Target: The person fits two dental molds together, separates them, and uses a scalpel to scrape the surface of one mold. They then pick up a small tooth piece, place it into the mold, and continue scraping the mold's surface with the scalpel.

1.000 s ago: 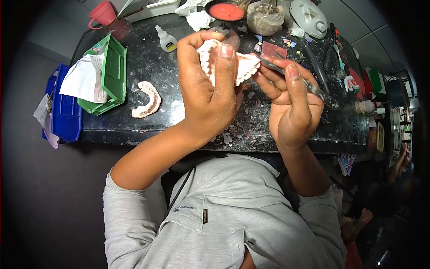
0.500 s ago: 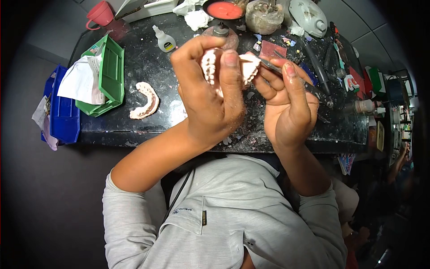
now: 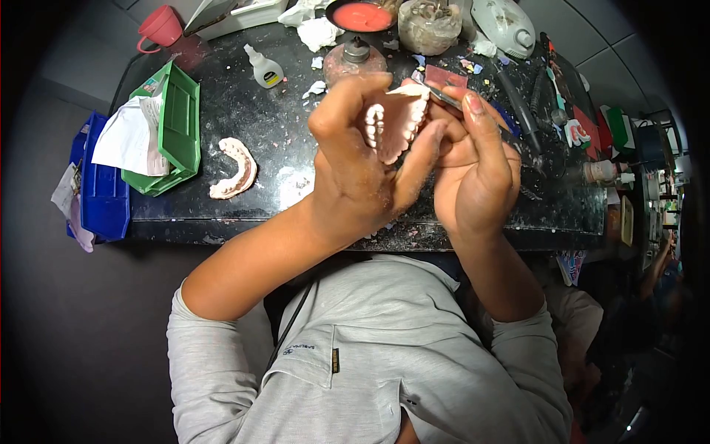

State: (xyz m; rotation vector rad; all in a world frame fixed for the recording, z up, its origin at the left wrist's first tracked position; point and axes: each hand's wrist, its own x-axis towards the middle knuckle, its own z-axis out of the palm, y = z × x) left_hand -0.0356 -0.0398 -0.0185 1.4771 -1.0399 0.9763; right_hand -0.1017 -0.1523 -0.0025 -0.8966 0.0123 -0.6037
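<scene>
My left hand is wrapped around a pale pink upper denture with white teeth along both sides, its teeth and palate turned toward me. The thumb of that hand is spread off to the right, near the fingers of my right hand. My right hand pinches a slim metal carving knife, whose tip meets the denture's upper right edge. Part of the denture's left side is hidden behind my left fingers. On the bench to the left lies a horseshoe-shaped lower denture, dusty with white powder.
A spirit lamp stands just beyond my hands, with a small white bottle left of it. Green bins and a blue bin sit at the left. A dark handpiece lies at the right among scraps.
My left thumb has lifted off the denture and swung right, exposing the palate. The denture has turned and shifted slightly right. My right hand keeps the knife at its edge.
</scene>
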